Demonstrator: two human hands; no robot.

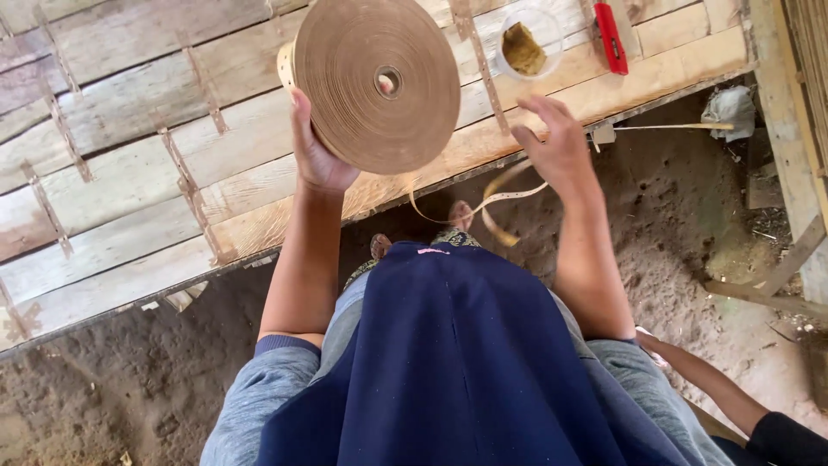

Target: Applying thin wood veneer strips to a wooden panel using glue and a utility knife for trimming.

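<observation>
My left hand (315, 151) grips a big brown roll of paper tape (377, 82) from behind and holds it upright on edge over the wooden sheet (129, 181). A loose strip of the tape (509, 203) curls down past the sheet's front edge. My right hand (556, 142) hovers beside the roll with fingers spread, and the strip seems to run under it; whether it grips the strip I cannot tell.
A clear round tub with a brownish sponge (526, 43) and a red-handled tool (611, 36) lie at the far right of the sheet. Taped seams cross the veneer. Below is dirt floor. Another person's arm (716, 388) reaches in at the lower right.
</observation>
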